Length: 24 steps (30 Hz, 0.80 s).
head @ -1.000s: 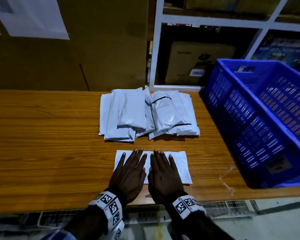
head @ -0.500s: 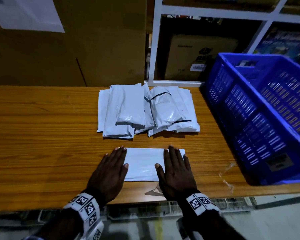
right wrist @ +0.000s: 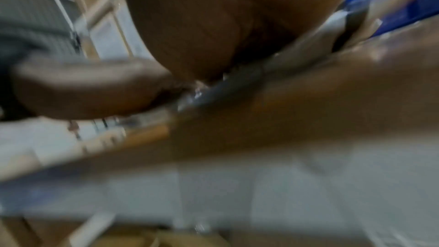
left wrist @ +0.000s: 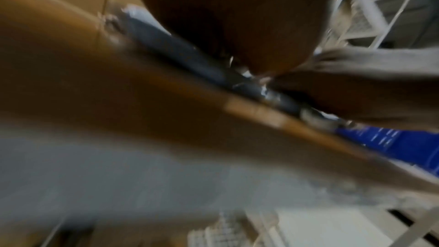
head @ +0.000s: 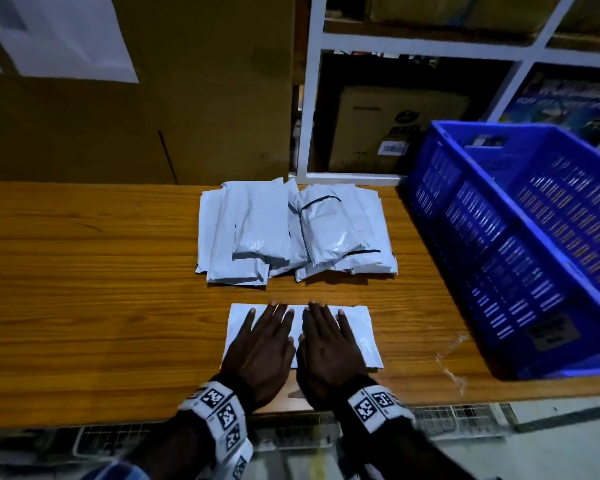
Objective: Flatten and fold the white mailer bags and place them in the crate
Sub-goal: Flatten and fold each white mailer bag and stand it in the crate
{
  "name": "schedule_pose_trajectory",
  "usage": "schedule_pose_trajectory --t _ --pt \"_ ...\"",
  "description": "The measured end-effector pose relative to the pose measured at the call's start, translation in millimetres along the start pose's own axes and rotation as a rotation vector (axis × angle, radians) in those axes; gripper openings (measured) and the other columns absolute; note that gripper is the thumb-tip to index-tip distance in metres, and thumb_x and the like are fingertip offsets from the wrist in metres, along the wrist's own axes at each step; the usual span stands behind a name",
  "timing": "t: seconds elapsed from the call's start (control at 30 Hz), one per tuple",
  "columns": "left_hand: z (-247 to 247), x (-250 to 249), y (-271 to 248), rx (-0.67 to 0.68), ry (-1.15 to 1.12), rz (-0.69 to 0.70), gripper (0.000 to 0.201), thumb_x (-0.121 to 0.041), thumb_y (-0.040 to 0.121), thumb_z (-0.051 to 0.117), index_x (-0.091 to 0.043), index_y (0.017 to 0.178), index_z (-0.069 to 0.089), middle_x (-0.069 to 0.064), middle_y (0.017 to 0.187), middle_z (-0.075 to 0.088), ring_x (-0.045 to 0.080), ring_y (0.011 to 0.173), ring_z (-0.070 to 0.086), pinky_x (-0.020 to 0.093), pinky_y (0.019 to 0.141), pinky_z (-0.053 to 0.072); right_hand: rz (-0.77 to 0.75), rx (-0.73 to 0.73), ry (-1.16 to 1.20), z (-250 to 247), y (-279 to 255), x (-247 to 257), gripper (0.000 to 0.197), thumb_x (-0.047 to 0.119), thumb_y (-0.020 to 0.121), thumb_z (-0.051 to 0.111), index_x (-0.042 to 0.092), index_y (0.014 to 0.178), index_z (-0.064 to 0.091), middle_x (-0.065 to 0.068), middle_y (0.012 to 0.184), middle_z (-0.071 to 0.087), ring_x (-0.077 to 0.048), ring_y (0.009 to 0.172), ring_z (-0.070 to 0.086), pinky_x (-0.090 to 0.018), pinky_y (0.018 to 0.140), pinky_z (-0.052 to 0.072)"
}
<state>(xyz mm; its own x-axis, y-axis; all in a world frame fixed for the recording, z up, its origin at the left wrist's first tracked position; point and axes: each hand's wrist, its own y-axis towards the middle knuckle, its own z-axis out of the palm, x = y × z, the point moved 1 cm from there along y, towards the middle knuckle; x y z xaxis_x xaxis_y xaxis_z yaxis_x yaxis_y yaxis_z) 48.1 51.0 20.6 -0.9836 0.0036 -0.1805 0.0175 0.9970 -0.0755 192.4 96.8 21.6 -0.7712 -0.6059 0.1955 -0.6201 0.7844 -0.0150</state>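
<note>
A flat white mailer bag lies near the front edge of the wooden table. My left hand and right hand press on its middle side by side, palms down with straight fingers. Behind it sits a pile of white mailer bags. The blue crate stands at the table's right end. Both wrist views are blurred; each shows a palm low over the bag at the table edge, the left hand in one and the right hand in the other.
White shelving with cardboard boxes rises behind the table. A large brown carton wall stands at the back left. A scrap of clear tape clings to the table front by the crate.
Half a second ago my hands were spread to the bag's two ends; they have now slid back together at its middle. The bag has stayed in place.
</note>
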Motion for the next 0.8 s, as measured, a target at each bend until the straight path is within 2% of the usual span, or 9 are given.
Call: schedule_pose_trajectory --t 0.13,0.3,0.43,0.53,0.63,0.7,0.73,0.77,0.8 --pt "3.5 0.0 -1.6 -0.008 0.011 -0.016 0.056 -0.037 0.095 0.028 -0.017 0.145 0.043 0.003 0.154 0.035 0.019 0.143 0.031 0.045 0.111 0.019 -0.004 -0.029 0.000 5.3 -3.1 -3.6 0.054 0.031 0.099 0.030 0.000 0.139 0.049 -0.017 0.149 0.041 -0.029 0.139 0.038 -0.047 0.113 0.020" --pt "3.4 11.7 -4.6 -0.017 -0.028 -0.055 0.063 -0.054 0.098 0.016 -0.025 0.153 0.025 -0.004 0.160 0.014 0.016 0.148 0.012 0.038 0.117 0.006 0.041 -0.064 0.013 6.6 -5.8 -14.1 0.058 0.040 0.101 0.027 0.005 0.145 0.041 -0.012 0.154 0.033 -0.027 0.143 0.031 -0.045 0.116 0.013" --pt "0.8 32.6 -17.4 -0.051 -0.101 -0.111 0.076 -0.066 0.089 -0.002 -0.027 0.154 0.000 -0.012 0.159 -0.010 0.006 0.146 -0.013 0.026 0.117 -0.011 0.092 -0.044 0.014 4.5 -17.6 -31.9 0.067 0.052 0.101 0.012 0.011 0.154 0.019 -0.007 0.162 0.007 -0.023 0.150 0.004 -0.041 0.119 -0.001" --pt "0.1 44.4 -27.1 -0.043 -0.114 -0.139 0.078 -0.068 0.089 -0.004 -0.025 0.154 -0.006 -0.012 0.159 -0.014 0.003 0.145 -0.016 0.027 0.116 -0.013 0.170 0.004 0.046 -1.4 -27.3 -45.8 0.075 0.060 0.094 -0.002 0.016 0.155 -0.002 -0.004 0.160 -0.018 -0.019 0.147 -0.017 -0.033 0.118 -0.013" --pt "-0.8 49.3 -30.1 -0.026 -0.120 -0.141 0.079 -0.069 0.087 -0.006 -0.026 0.153 -0.010 -0.013 0.158 -0.017 0.001 0.143 -0.020 0.029 0.116 -0.016 0.252 0.077 0.079 -10.0 -33.4 -59.2 0.083 0.065 0.090 -0.005 0.012 0.154 -0.009 -0.006 0.157 -0.026 -0.015 0.144 -0.024 -0.030 0.114 -0.017" --pt "-4.2 49.5 -30.3 -0.009 -0.147 -0.150 0.083 -0.071 0.084 -0.008 -0.026 0.154 -0.007 -0.013 0.158 -0.016 0.001 0.143 -0.020 0.031 0.115 -0.019 0.270 0.149 0.102 -17.7 -33.7 -65.2 0.084 0.063 0.090 -0.004 0.009 0.154 -0.009 -0.008 0.159 -0.022 -0.017 0.145 -0.022 -0.033 0.115 -0.017" --pt "-7.4 50.0 -30.4 -0.027 -0.175 -0.158 0.084 -0.071 0.085 -0.005 -0.026 0.155 0.000 -0.011 0.159 -0.010 0.003 0.145 -0.014 0.034 0.116 -0.017 0.255 0.148 0.094 -24.4 -32.5 -65.7 0.082 0.060 0.092 -0.002 0.007 0.154 -0.003 -0.011 0.161 -0.015 -0.021 0.147 -0.015 -0.036 0.118 -0.012" --pt "-12.9 50.2 -29.5 -0.073 -0.189 -0.148 0.082 -0.070 0.087 0.003 -0.024 0.154 0.015 -0.008 0.160 0.004 0.008 0.148 -0.002 0.037 0.119 -0.010 0.208 0.085 0.078 -33.2 -30.7 -64.3 0.080 0.057 0.096 0.002 0.003 0.154 0.008 -0.015 0.162 0.000 -0.028 0.149 -0.001 -0.042 0.120 -0.002" --pt "-18.8 49.4 -27.9 -0.151 -0.181 -0.112 0.076 -0.067 0.091 0.017 -0.021 0.149 0.034 -0.005 0.157 0.026 0.015 0.146 0.017 0.042 0.119 0.004 0.134 0.001 0.065 -43.0 -27.1 -61.7 0.075 0.052 0.099 0.010 -0.002 0.149 0.026 -0.021 0.156 0.023 -0.037 0.145 0.022 -0.049 0.118 0.017"
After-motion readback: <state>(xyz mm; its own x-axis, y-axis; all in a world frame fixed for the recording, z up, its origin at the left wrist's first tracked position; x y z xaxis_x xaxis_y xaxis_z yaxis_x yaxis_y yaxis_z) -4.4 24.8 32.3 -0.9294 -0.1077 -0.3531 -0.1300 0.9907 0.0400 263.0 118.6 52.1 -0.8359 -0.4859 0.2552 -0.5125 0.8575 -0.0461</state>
